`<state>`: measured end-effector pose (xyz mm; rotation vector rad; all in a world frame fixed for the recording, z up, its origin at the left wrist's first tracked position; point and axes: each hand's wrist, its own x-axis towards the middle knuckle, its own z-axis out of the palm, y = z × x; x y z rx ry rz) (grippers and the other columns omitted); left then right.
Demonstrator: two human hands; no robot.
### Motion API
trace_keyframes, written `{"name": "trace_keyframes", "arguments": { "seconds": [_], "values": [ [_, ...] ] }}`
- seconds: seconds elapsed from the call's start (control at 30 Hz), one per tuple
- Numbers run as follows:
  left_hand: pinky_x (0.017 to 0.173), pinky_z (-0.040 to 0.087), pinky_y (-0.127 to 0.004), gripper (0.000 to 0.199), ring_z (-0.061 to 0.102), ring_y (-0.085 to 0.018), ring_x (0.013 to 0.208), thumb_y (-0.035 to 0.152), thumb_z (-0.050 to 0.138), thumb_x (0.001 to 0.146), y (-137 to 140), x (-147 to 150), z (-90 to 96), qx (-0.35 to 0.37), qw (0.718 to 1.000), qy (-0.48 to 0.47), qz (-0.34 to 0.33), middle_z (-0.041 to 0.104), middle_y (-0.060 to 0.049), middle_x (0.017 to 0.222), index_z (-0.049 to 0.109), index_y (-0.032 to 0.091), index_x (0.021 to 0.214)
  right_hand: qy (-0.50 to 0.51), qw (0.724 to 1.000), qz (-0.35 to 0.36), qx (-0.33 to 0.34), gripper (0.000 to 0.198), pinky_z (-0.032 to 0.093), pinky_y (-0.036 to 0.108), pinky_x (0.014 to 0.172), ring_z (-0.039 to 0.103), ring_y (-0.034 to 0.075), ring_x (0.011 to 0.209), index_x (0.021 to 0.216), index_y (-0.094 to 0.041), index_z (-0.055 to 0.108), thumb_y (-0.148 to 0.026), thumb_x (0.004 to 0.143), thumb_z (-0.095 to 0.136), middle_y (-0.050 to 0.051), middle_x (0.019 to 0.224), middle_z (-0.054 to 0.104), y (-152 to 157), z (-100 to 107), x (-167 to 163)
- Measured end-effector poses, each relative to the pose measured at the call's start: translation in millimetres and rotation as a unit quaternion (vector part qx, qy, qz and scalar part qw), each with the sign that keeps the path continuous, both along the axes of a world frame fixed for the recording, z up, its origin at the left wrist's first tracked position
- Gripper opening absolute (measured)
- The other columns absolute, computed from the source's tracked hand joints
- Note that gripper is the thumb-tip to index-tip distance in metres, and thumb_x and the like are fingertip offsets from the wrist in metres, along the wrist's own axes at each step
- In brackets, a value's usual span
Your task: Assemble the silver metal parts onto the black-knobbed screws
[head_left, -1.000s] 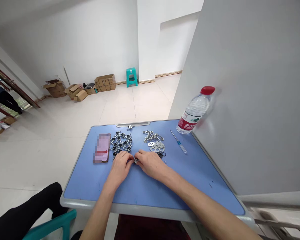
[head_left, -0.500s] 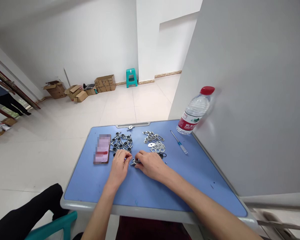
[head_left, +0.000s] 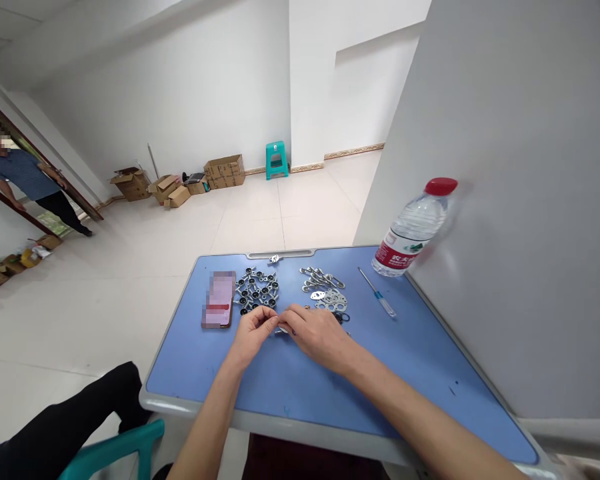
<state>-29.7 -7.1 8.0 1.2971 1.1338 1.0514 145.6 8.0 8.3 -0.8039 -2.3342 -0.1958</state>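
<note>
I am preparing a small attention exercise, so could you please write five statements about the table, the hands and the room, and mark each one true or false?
1. The phone lies left of the black-capped metal parts. True.
2. The two hands are wide apart. False: the fingertips of the left hand and right hand come together, a small metal part close by.
3. The screwdriver lies right of the flat metal plates. True.
4. The bottle has a green cap. False: the bottle has a red cap.
5. The turquoise stool by the wall stands on the table. False: it stands on the floor.
</note>
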Motion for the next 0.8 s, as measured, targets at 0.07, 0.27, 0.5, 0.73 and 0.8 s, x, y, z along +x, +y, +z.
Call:
{"name": "trace_keyframes", "arguments": {
  "seconds": [0.07, 0.27, 0.5, 0.73, 0.8],
  "values": [
    [0.072, 0.043, -0.027, 0.040, 0.053, -0.014, 0.073, 0.053, 0.071, 0.074, -0.3, -0.2, 1.3, -0.006, 1.000, -0.008, 0.004, 0.059, -0.001, 0.074, 0.061, 0.014, 0.077, 0.008, 1.000, -0.001, 0.017, 0.024, 0.021, 0.027, 0.050, 0.043, 0.010, 0.051, 0.080, -0.017, 0.055, -0.013, 0.098, 0.040, 0.000, 0.069, 0.058, -0.1, -0.7, -0.5],
    [0.068, 0.040, -0.024, 0.039, 0.050, -0.012, 0.071, 0.052, 0.070, 0.075, 0.1, -0.3, 0.6, 0.016, 1.000, 0.009, 0.020, 0.055, 0.000, 0.073, 0.060, 0.015, 0.076, 0.006, 1.000, -0.007, 0.009, 0.021, 0.020, 0.027, 0.050, 0.043, 0.010, 0.051, 0.084, -0.017, 0.055, -0.008, 0.096, 0.040, 0.000, 0.072, 0.057, 0.5, -5.9, -0.6],
    [0.071, 0.042, -0.027, 0.026, 0.053, -0.015, 0.074, 0.042, 0.060, 0.083, 1.0, -1.5, 0.2, 0.078, 0.991, 0.100, 0.035, 0.060, -0.002, 0.076, 0.062, 0.016, 0.079, -0.081, 0.989, -0.045, -0.115, 0.021, 0.023, 0.027, 0.052, 0.053, 0.012, 0.059, 0.088, -0.016, 0.060, -0.003, 0.088, 0.044, 0.004, 0.080, 0.064, 8.3, 12.1, 9.9],
    [0.087, 0.044, -0.036, 0.018, 0.056, -0.021, 0.096, 0.025, 0.065, 0.082, -7.5, 6.6, 2.3, 0.177, 0.930, 0.323, -0.007, 0.063, -0.004, 0.099, 0.064, 0.021, 0.100, -0.195, 0.914, -0.136, -0.330, 0.018, 0.030, 0.026, 0.057, 0.065, 0.020, 0.075, 0.082, -0.018, 0.068, -0.009, 0.086, 0.053, 0.008, 0.083, 0.072, 26.7, 39.6, 42.5],
    [0.088, 0.044, -0.038, 0.023, 0.056, -0.023, 0.099, 0.024, 0.068, 0.081, -9.2, 9.1, 0.5, 0.208, 0.902, 0.379, -0.020, 0.062, -0.004, 0.102, 0.064, 0.023, 0.103, -0.194, 0.910, -0.129, -0.344, 0.018, 0.031, 0.026, 0.057, 0.066, 0.020, 0.076, 0.082, -0.018, 0.069, -0.009, 0.084, 0.054, 0.007, 0.082, 0.073, 26.8, 40.0, 44.8]
  ]
}}
